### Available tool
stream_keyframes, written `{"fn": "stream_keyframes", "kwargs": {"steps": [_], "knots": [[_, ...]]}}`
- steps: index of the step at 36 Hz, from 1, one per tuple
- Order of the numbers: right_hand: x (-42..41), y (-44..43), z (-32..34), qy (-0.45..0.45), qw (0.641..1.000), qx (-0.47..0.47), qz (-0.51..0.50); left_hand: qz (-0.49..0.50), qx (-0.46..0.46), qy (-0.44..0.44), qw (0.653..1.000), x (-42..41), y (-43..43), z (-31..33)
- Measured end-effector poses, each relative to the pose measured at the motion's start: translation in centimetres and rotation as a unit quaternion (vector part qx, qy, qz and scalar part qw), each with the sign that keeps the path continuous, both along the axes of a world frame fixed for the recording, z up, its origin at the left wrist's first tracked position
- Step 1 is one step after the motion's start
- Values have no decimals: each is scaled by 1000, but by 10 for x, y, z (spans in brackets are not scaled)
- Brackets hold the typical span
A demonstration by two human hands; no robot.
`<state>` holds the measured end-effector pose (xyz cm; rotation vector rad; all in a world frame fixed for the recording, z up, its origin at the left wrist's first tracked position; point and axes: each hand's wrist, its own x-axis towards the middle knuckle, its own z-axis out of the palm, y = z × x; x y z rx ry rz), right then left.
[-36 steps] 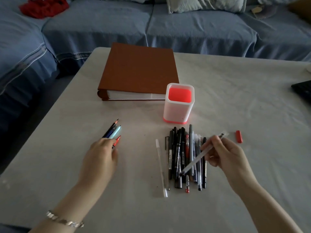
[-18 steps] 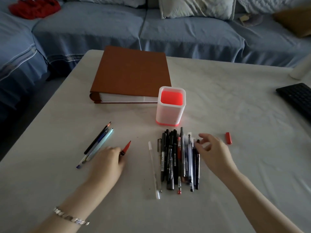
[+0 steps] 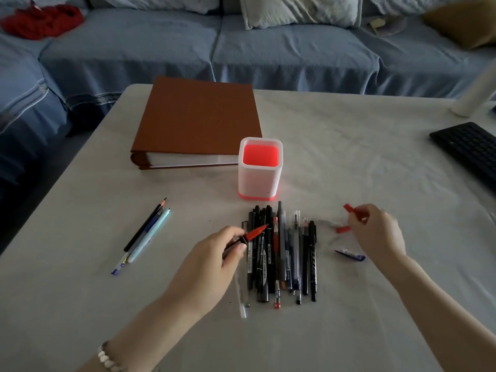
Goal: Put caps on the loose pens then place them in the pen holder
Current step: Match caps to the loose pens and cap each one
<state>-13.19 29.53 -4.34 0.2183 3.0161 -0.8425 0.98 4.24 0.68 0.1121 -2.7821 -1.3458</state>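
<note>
- Gripping a red-tipped pen [image 3: 252, 234] between thumb and fingers, the left hand [image 3: 214, 261] was closed around the barrel, with the uncapped red tip pointing up and to the right over the left side of the pen pile [image 3: 281, 253].
- The right hand [image 3: 375, 234] was pinched shut on a red cap [image 3: 354, 212], held just above the worktop [image 3: 349, 162] to the right of the pile; the hand was somewhat blurred.
- A second small red cap [image 3: 343, 229] lay on the worktop just beside that hand, and a blue cap [image 3: 350, 254] lay a little nearer the front edge.
- The pile of loose pens lay side by side in the middle of the worktop, running from front to back, just in front of the pen holder [image 3: 260, 170].
- The pen holder, white with a red inside and red base, stood upright near the worktop's centre, touching or just beside the front right corner of a brown binder [image 3: 198, 122].
- Three or four pencils and pens [image 3: 146, 232] lay together toward the left edge, well apart from the pile.
- A black keyboard [image 3: 469, 151] sat at the right edge.
- A bracelet [image 3: 107, 357] circled the left wrist.
</note>
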Motion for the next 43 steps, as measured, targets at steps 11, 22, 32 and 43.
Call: {"fn": "stream_keyframes", "kwargs": {"steps": [11,22,32,43], "knots": [[71,-45,54,-2,908,-363,211,-13,27,-2,1000,3,7,9],[80,-51,62,-30,883,-418,209,-36,28,-7,999,5,9,15],[88,-60,65,-49,897,-372,234,-45,8,25,999,4,14,17],[104,-73,63,24,904,-338,261,-35,56,3,998,2,15,24]]}}
